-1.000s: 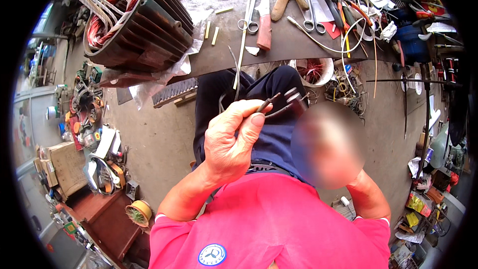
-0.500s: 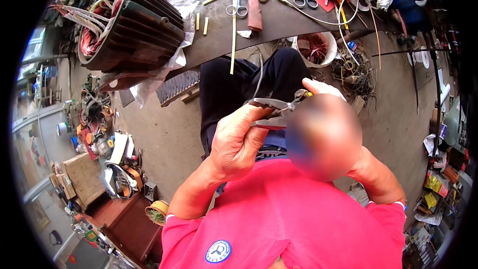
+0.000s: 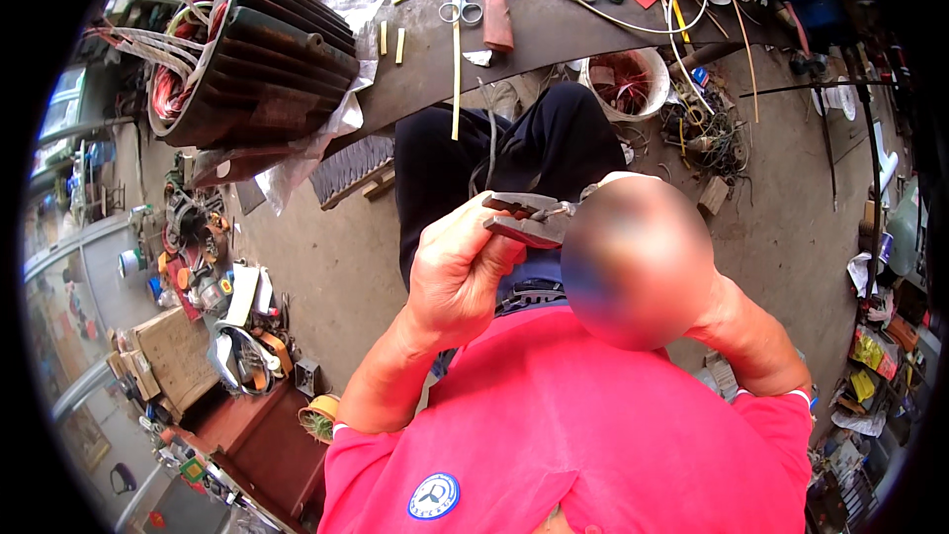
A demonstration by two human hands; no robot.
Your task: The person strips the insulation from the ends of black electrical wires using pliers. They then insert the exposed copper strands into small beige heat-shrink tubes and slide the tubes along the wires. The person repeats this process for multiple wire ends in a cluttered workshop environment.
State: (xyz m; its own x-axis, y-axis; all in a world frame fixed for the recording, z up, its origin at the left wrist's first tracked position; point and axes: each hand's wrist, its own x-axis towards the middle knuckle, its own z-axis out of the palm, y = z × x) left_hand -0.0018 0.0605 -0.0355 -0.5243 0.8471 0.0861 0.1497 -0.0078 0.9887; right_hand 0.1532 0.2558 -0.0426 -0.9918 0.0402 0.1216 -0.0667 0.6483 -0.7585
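My left hand (image 3: 455,272) is raised over my lap, fingers pinched on a dark grey cable (image 3: 491,153); its end is hidden at the pliers' jaws (image 3: 524,218). My right hand (image 3: 638,252), mostly blurred out, grips the pliers from the right, their open-looking jaws lying across my left fingertips. Above, on the bench, are scissors (image 3: 460,13), a red-handled knife (image 3: 497,28), yellow strips (image 3: 400,46) and a long pale strip (image 3: 457,89) hanging over the edge. At upper left sits a ribbed motor housing (image 3: 267,54) with red and white leads.
Tools and wires crowd the bench (image 3: 415,69) at the upper right. Under it are a white bucket (image 3: 657,84) of red wire, tangled scrap wire (image 3: 702,138) and a grate (image 3: 346,168). A cardboard box (image 3: 173,356), potted plant (image 3: 319,420) and clutter line both sides.
Since a second ago, pliers have come up to my left fingertips, where bare cable ends showed. In the last half second both hands and the jaws shifted slightly.
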